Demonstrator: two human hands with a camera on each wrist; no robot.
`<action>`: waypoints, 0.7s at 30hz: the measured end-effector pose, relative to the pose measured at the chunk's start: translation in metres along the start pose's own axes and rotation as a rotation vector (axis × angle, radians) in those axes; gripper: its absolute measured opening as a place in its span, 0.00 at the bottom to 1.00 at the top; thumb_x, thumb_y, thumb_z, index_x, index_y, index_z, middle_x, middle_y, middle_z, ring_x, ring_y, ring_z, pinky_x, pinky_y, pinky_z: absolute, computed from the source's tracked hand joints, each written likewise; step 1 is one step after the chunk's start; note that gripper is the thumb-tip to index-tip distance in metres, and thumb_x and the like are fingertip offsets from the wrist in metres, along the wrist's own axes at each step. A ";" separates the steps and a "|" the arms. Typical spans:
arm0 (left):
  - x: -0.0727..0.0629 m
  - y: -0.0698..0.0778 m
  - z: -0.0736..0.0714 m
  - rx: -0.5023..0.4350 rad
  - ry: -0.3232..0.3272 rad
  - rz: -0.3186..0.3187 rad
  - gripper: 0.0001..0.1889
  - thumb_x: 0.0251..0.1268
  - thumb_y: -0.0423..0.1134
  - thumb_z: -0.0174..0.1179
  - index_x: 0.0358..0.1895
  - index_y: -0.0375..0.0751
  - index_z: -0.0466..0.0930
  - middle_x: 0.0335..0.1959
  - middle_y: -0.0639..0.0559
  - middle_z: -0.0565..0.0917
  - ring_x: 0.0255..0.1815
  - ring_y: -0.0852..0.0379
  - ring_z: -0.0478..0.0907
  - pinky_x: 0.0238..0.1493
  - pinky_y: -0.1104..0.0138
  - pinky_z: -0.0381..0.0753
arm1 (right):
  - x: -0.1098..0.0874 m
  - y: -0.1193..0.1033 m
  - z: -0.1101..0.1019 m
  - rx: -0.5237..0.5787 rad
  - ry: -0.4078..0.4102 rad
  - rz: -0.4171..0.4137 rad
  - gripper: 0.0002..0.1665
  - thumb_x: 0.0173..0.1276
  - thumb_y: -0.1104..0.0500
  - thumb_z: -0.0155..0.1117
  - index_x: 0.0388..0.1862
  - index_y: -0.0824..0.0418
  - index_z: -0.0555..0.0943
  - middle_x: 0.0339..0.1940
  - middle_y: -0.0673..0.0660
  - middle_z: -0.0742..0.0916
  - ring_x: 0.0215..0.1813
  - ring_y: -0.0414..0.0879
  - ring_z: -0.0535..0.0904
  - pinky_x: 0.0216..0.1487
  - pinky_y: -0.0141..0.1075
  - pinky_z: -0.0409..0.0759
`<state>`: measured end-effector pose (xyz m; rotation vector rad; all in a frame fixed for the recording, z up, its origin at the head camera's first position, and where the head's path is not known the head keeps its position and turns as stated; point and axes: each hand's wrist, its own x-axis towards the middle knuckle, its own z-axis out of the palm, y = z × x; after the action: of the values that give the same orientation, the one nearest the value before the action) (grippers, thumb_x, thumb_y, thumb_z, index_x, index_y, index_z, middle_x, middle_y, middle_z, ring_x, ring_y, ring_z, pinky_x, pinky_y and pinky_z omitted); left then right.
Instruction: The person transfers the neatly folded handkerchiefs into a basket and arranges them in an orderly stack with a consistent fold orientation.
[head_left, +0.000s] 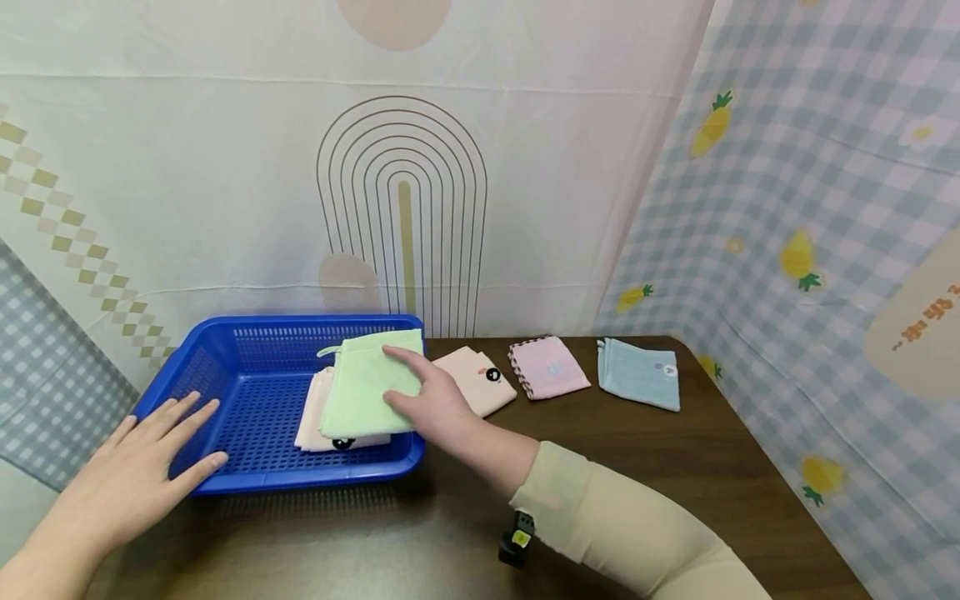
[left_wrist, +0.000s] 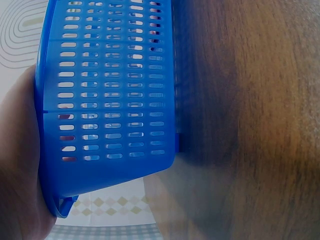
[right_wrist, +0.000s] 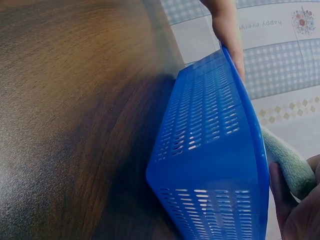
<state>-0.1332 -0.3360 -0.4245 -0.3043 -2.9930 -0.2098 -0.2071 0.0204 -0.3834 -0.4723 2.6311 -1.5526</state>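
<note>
A person's left hand (head_left: pixel 146 467) is resting over the near left corner of a blue basket (head_left: pixel 258 417), its fingers spreading loose and gripping nothing. Inside, toward the right, a cream cloth with a black cartoon eye (head_left: pixel 313 412) is lying partly hidden beneath a green cloth (head_left: pixel 367 387), which the right hand (head_left: pixel 442 404) is pinching by its right edge above the basket's right side. Farther right, along the far part of a dark wooden table (head_left: pixel 472 533), a peach cloth (head_left: pixel 476 396), a pink cloth with checked trim (head_left: pixel 555 371) and a blue cloth (head_left: pixel 637 379) are lying in a row.
</note>
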 end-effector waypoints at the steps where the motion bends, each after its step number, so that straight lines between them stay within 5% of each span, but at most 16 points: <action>1: 0.000 0.000 0.000 0.001 -0.003 -0.002 0.44 0.69 0.67 0.51 0.77 0.40 0.58 0.75 0.29 0.57 0.73 0.26 0.52 0.70 0.51 0.10 | 0.000 -0.001 0.001 -0.001 -0.003 0.000 0.36 0.65 0.59 0.69 0.71 0.39 0.73 0.69 0.51 0.78 0.57 0.43 0.76 0.57 0.36 0.76; 21: -0.001 0.000 -0.001 -0.003 0.009 0.004 0.44 0.68 0.67 0.52 0.78 0.42 0.57 0.75 0.30 0.58 0.73 0.26 0.54 0.70 0.51 0.11 | 0.011 -0.008 0.021 -0.072 -0.045 -0.020 0.37 0.65 0.60 0.68 0.71 0.39 0.72 0.67 0.49 0.79 0.48 0.42 0.76 0.44 0.30 0.78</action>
<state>-0.1323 -0.3362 -0.4238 -0.3084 -2.9837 -0.2148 -0.2113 -0.0045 -0.3856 -0.5333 2.6638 -1.4394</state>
